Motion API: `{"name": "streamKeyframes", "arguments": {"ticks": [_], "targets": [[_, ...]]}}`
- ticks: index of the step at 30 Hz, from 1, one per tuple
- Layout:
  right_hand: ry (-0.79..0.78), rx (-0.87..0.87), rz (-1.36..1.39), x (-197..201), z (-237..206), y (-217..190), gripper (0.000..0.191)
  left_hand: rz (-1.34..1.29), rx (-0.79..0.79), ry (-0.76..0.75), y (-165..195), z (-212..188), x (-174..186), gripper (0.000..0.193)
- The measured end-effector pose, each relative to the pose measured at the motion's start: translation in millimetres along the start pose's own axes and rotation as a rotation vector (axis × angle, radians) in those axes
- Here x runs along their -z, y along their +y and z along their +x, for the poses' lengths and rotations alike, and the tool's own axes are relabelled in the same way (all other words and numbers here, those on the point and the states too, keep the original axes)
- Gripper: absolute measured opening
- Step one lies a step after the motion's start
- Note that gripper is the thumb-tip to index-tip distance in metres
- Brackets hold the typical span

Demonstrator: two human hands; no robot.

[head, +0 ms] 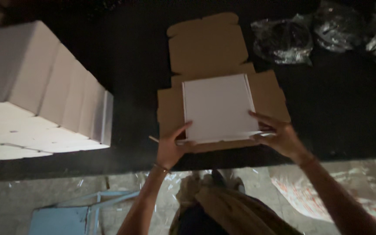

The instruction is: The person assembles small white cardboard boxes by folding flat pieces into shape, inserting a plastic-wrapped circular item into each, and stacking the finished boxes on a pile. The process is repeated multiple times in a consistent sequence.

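A flat brown cardboard box blank [207,48] lies unfolded on a dark table [344,113]. On its middle rests a white square panel or box [218,106]. My left hand [170,148] grips the near left corner of the white piece, thumb on top. My right hand [277,135] holds its near right corner, fingers spread over the edge. Both hands sit at the table's front edge.
A stack of white folded boxes [35,91] fills the left of the table. Several dark plastic bags [283,41] lie at the back right. Below the table edge are a concrete floor, a blue frame [66,215] and a patterned sack [301,191].
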State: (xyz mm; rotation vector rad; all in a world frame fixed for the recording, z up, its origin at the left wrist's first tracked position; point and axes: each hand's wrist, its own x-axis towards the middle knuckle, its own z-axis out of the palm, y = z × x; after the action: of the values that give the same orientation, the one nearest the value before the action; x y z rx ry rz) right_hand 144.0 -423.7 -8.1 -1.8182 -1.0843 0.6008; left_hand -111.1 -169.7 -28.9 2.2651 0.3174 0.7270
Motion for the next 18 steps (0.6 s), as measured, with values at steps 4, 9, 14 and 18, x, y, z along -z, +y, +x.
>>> {"name": "streamKeyframes", "arguments": {"ticks": [4,9,14,18], "targets": [[0.068,-0.501,-0.147,54.5,22.0,-49.6,0.056,-0.19,0.365,0.008,22.2,42.1,41.8,0.072],[0.109,-0.189,-0.103,91.9,104.7,-88.3,0.073,-0.023,0.172,0.174,29.5,140.8,69.0,0.071],[0.246,0.131,-0.52,99.4,137.0,-88.1,0.044,0.472,-0.247,0.387,27.5,181.2,63.3,0.03],[0.158,0.39,-0.569,115.0,132.5,-77.4,0.037,0.44,-0.177,0.236,18.3,179.6,67.3,0.03]]}}
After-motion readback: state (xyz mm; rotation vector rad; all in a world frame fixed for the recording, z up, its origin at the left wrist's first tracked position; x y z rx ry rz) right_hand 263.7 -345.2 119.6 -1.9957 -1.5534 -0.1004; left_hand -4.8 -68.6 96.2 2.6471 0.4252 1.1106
